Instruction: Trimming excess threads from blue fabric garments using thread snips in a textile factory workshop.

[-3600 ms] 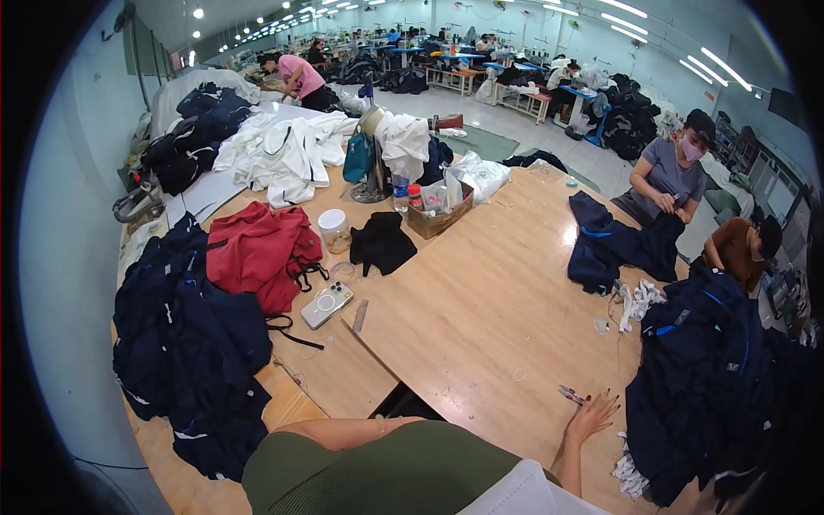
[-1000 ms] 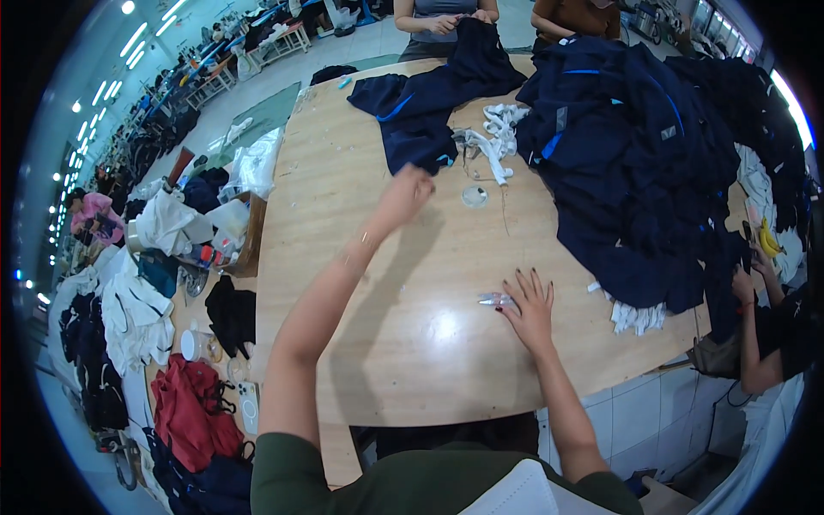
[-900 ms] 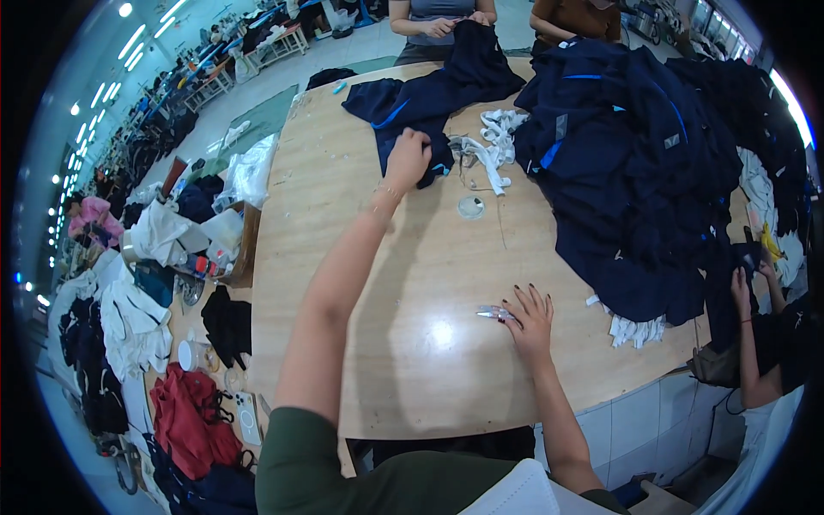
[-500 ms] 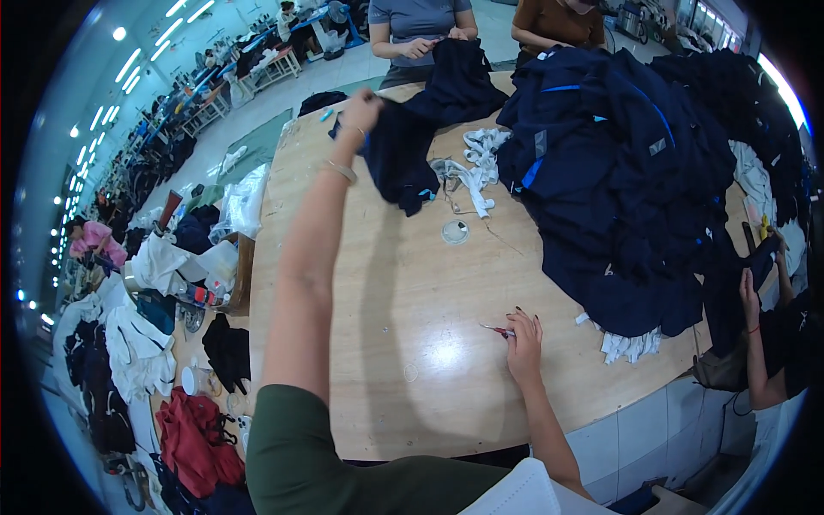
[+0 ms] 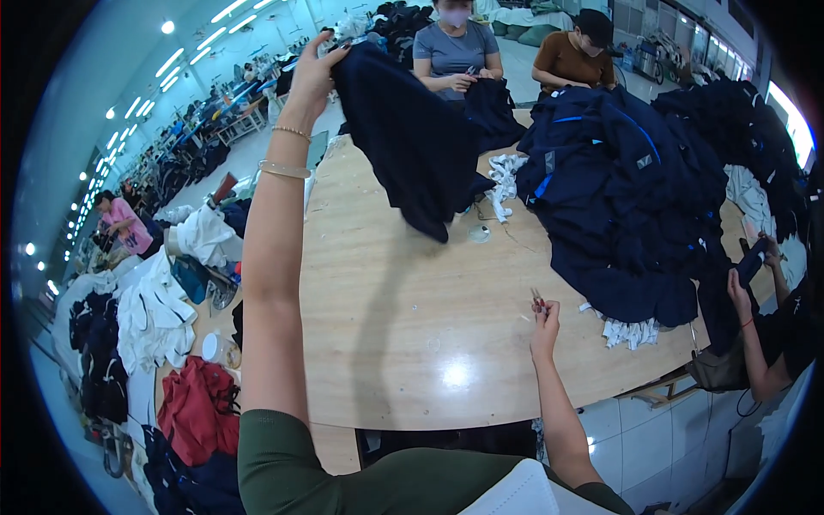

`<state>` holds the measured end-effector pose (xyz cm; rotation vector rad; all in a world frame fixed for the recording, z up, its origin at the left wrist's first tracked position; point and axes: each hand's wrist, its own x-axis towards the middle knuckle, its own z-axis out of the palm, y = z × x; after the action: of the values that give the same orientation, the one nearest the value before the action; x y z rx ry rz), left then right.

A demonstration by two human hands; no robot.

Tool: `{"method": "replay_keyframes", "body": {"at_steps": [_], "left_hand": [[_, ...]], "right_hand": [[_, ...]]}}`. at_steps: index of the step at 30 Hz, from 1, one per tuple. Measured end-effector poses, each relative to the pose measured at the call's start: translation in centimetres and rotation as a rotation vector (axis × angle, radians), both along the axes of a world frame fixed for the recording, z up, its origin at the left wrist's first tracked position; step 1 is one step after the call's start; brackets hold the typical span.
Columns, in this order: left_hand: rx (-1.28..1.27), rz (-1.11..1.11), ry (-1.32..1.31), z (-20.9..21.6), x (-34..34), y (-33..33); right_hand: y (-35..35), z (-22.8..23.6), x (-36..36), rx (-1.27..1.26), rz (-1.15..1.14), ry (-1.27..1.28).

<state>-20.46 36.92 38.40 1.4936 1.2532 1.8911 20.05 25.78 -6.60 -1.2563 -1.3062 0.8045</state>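
Note:
My left hand point(image 5: 311, 75) is raised high at the far left of the table, closed on the edge of a dark navy garment point(image 5: 408, 137). The cloth hangs down from it and slants right, its lower corner above the wooden tabletop. Lower and to the right, my right hand point(image 5: 544, 330) is closed round small thread snips point(image 5: 537, 300), their points directed up and away from me. The fingers cover most of the snips' handle. A large heap of navy garments with blue trim point(image 5: 618, 189) lies beyond and to the right of this hand.
The pale wooden table point(image 5: 412, 343) carries white cloth strips point(image 5: 505, 184) and a small round clear disc point(image 5: 479, 233). Two people stand across it, one handling dark cloth point(image 5: 493, 112). Another person's hands point(image 5: 745, 292) hold navy cloth at right. Red cloth point(image 5: 199, 412) lies at lower left.
My left hand has lifted the navy garment up off the table, and its cloth now hangs. My right hand has turned so the snips point upward. The view has tilted up.

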Motion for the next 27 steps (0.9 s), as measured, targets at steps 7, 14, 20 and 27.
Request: {"method": "replay_keyframes", "body": {"at_steps": [7,14,20,27], "left_hand": [[-0.089,-0.568,0.075,-0.1,6.3,-11.1],[-0.048,-0.767,-0.078,-5.0,12.1,-19.4],[-0.190,-0.552,-0.482,-21.1,9.0,-21.3],[-0.714,0.194,-0.335,-39.6,8.4,-30.2]], "right_hand": [[-1.8,5.5,-0.2,-0.040,-0.029,0.424],[-6.7,18.3,-1.7,0.132,0.376,0.477],[-9.7,19.1,-3.9,-0.072,0.499,0.363],[-12.3,7.6,-3.0,-0.041,0.376,-0.162]]}}
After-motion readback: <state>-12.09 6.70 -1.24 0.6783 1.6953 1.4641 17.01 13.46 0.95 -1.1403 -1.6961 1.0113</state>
